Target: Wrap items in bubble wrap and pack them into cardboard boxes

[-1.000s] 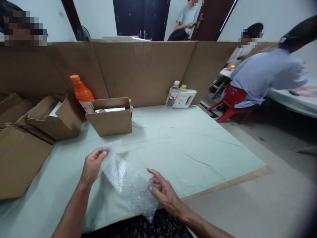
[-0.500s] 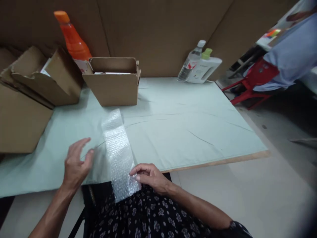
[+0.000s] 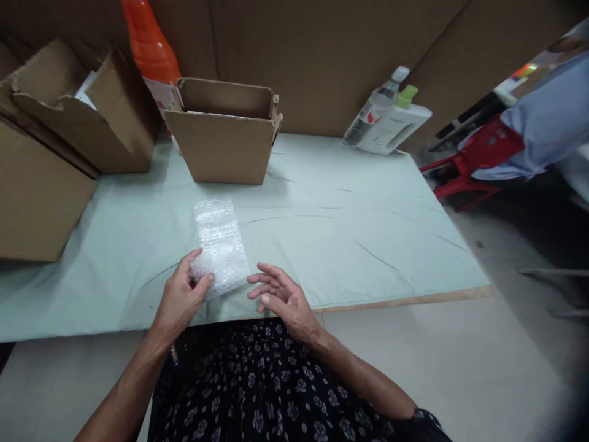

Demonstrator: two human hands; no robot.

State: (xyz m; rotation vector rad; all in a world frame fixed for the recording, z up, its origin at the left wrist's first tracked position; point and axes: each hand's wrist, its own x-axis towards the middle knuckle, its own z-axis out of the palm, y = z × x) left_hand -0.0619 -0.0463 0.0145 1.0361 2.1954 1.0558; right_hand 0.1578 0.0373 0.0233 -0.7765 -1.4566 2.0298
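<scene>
A strip of clear bubble wrap (image 3: 219, 230) lies on the pale green table cover, its near end folded back over itself. My left hand (image 3: 181, 291) pinches the left side of the folded part between thumb and fingers. Just right of the wrap, my right hand (image 3: 283, 301) is open, its fingers spread and apart from the sheet. Whether anything lies inside the fold I cannot tell.
Behind the wrap stands a cardboard box (image 3: 225, 147), with more boxes (image 3: 87, 123) at left and an orange bottle (image 3: 154, 55). A clear bottle (image 3: 372, 110) and a white jug (image 3: 398, 126) stand at back right. A person sits on a red chair (image 3: 490, 153) beyond the table (image 3: 322, 245).
The near end of the bubble wrap has been folded up and away from me. My left hand has taken hold of it; my right hand has let go. The view has shifted a little.
</scene>
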